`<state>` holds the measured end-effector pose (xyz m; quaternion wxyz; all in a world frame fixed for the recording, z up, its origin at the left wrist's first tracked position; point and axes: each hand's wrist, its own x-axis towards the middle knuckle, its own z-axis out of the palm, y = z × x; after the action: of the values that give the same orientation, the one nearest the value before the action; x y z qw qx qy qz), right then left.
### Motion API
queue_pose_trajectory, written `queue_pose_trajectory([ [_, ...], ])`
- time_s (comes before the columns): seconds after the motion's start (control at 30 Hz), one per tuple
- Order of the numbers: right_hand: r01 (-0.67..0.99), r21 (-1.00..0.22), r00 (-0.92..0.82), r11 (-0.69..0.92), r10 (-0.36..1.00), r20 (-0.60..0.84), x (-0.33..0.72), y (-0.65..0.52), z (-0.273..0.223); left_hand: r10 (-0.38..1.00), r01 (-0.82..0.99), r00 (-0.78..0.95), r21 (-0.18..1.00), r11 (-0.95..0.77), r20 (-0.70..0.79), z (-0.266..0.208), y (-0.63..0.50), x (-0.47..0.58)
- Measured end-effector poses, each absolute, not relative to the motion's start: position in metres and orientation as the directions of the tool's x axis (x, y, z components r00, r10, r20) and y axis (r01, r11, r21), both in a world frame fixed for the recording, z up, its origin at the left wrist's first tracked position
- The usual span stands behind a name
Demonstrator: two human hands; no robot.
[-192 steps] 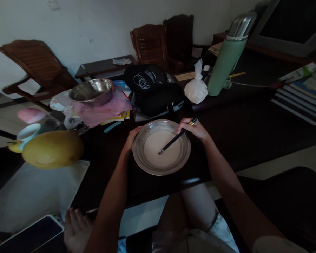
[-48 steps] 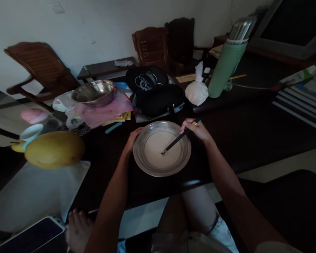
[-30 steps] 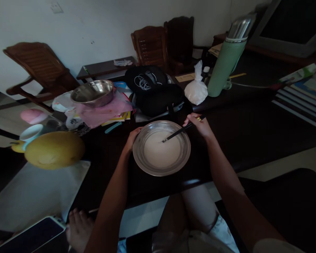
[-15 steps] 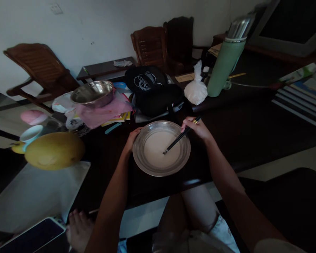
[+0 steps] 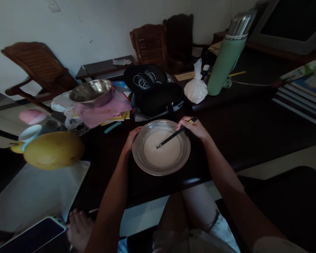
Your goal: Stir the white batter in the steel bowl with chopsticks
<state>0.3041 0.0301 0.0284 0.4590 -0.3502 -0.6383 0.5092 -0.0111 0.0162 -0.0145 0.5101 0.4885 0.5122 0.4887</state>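
Head cam (only view): L hand (image 5: 131, 140) is curled on the left rim of a wide round silver metal bowl (image 5: 136, 158), so it's got hold of that, tho the fingertips are mostly hidden behind the edge. Bowl's on a dark glossy wooden table (image 5: 239, 123), near the edge by the person's lap, right btwn the two arms. Inside it there's a pool of off-white cloudy liquid (image 5: 160, 156).

R hand (image 5: 191, 127) is closed around slim black chopsticks w/ gold bands (image 5: 173, 134), up by the top end, over the bowl's right rim. They slant down to the left, tips in the liquid, approx mid-bowl, w/ some pale stuff stuck on the ends.

Behind the bowl: black soft fabric case (image 5: 159, 98) w/ a coiled white cord (image 5: 143, 81) on it. To the right of that, a knotted clear plastic bag of white stuff (image 5: 195, 92) just beside a tall green flask w/ shiny metal top (image 5: 225, 66).

Back left, a second silver metal bowl (image 5: 105, 100) sits on a pink sheet (image 5: 102, 114). Nearer on that side: big yellow rounded fruit-shaped thing (image 5: 54, 151) + pale blue cup (image 5: 28, 135), touching or overlapping, can't tell. Btm left, another person's hand (image 5: 80, 226) is next to a dark-screened phone w/ pale case (image 5: 34, 237).
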Motion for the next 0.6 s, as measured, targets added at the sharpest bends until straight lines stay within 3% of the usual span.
queue_pose_trajectory([
  [0.13,-0.013,-0.969,-0.152,0.247,0.957,0.246,0.3122,0.0330,0.0266,0.999,-0.009,0.026,0.999,0.035,-0.034,-0.0160,0.0174,-0.0112],
  [0.33,-0.024,-0.970,-0.388,0.243,0.892,0.233,0.3068,0.0291,0.0280,0.999,0.004,0.014,1.000,0.030,-0.030,-0.0152,0.0152,-0.0107],
  [0.5,-0.023,-0.967,-0.193,0.255,0.948,0.254,0.3101,0.0310,0.0288,0.999,-0.013,-0.004,0.999,0.045,-0.045,-0.0147,0.0165,-0.0096],
  [0.6,-0.029,-0.975,-0.255,0.222,0.941,0.222,0.3100,0.0303,0.0292,0.999,-0.010,0.008,0.999,0.040,-0.040,-0.0132,0.0162,-0.0094],
])
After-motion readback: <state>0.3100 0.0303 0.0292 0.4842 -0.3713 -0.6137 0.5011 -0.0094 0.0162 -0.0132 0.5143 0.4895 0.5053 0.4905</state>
